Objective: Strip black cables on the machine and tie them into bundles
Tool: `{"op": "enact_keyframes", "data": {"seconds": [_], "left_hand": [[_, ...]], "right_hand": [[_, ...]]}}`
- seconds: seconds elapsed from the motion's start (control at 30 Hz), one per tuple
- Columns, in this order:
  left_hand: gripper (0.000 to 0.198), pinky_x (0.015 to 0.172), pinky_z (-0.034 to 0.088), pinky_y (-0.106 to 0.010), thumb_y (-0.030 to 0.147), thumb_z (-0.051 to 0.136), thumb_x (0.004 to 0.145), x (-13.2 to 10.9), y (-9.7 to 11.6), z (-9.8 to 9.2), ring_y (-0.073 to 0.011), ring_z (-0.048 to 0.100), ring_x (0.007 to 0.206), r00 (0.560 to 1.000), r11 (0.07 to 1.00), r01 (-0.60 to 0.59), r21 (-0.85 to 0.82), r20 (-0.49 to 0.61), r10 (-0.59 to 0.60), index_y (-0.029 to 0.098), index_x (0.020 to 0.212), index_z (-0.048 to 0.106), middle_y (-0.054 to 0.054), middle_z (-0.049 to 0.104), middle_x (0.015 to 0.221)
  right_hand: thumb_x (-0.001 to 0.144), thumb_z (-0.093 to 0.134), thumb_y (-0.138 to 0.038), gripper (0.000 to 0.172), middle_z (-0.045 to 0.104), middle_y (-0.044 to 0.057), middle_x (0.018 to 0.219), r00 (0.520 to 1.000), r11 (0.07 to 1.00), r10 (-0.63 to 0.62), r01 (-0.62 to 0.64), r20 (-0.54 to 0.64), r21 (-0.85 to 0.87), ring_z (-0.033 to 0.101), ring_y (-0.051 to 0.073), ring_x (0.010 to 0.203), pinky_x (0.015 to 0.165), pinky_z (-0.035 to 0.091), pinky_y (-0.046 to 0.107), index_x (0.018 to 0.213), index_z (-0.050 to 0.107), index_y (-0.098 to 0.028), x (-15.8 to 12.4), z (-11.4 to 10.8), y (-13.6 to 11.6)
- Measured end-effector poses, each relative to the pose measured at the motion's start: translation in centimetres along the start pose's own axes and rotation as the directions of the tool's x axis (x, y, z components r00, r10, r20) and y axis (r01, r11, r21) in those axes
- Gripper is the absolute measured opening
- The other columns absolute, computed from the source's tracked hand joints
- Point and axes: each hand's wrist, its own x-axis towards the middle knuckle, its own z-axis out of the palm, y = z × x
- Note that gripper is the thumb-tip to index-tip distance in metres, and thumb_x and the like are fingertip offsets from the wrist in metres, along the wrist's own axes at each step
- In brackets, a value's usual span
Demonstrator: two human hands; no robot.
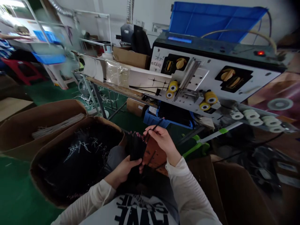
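The left hand [126, 168] is closed around a black bundle [136, 148] in front of the lap, its thumb lying across the near side. The bundle stands roughly upright with its pinkish ends at the far end, clear of the grip; holding it low seems to keep the strands together while leaving those ends open to view and reach. The right hand [160, 137], just right of the ends, is narrowed to a pinch on a thin dark strand [154, 127] that slants up to the right. A fingertip grip suits so slender a piece; whether its lower part touches the bundle I cannot tell.

Beneath the hands is an orange surface [160, 156] with a few dark pieces on it, near enough, I judge, to lay things down without leaning.

To the left, just beside the knee, a box [35, 175] holds a dark mass with white ties [77, 147] on top, probably there to group strands. Beyond it, another box [47, 112] holds white strands [59, 125] lying lengthwise, likely to keep them straight.

At the far right is a machine [199, 75], its yellow rollers [173, 86] facing the person. A blue bin [211, 20] sits on top, perhaps to save room below.
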Motion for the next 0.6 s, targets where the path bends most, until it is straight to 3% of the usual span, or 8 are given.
{"op": "enact_keyframes", "data": {"seconds": [0.13,0.27,0.47,0.6], "left_hand": [[0.023,0.057,0.042,-0.027,0.023,0.068,0.074,-0.2,0.4,-0.6,-0.0100,0.047,0.061,1.000,0.993,-0.005,-0.118,0.012,0.007,0.011,0.092,0.061,-0.002,0.049,0.076],[0.021,0.058,0.042,-0.026,0.024,0.065,0.078,-0.4,0.9,-1.2,-0.0083,0.044,0.062,0.998,0.974,-0.038,-0.222,0.035,0.047,0.011,0.093,0.061,-0.001,0.044,0.078],[0.024,0.056,0.042,-0.024,0.034,0.056,0.085,-0.3,0.9,-1.4,-0.0069,0.038,0.059,0.996,0.941,-0.027,-0.337,0.069,0.053,0.011,0.094,0.059,0.001,0.039,0.076],[0.023,0.055,0.040,-0.022,0.033,0.058,0.083,-0.4,0.7,-1.3,-0.0056,0.034,0.057,0.995,0.911,-0.015,-0.411,0.086,0.055,0.012,0.092,0.058,0.003,0.034,0.073]], "right_hand": [[0.088,0.053,-0.025,0.016,0.070,0.003,0.088,0.972,0.969,-0.233,0.230,-0.025,-0.093,0.063,0.017,0.087,0.081,0.048,0.034,0.087,0.069,-0.023,-1.5,0.1,-0.6],[0.089,0.051,-0.022,0.019,0.071,0.005,0.089,0.949,0.943,-0.316,0.312,-0.016,-0.120,0.062,0.021,0.093,0.083,0.049,0.039,0.093,0.070,-0.024,-3.3,0.1,-0.4],[0.088,0.053,-0.028,0.016,0.070,0.005,0.094,0.970,0.987,-0.161,0.152,-0.183,-0.059,0.064,0.020,0.089,0.079,0.052,0.037,0.092,0.068,-0.024,-4.6,0.7,0.8],[0.087,0.054,-0.031,0.016,0.068,0.007,0.098,0.975,0.995,-0.084,0.093,-0.205,0.035,0.064,0.019,0.079,0.068,0.054,0.035,0.091,0.067,-0.024,-5.0,1.0,1.8]]}}
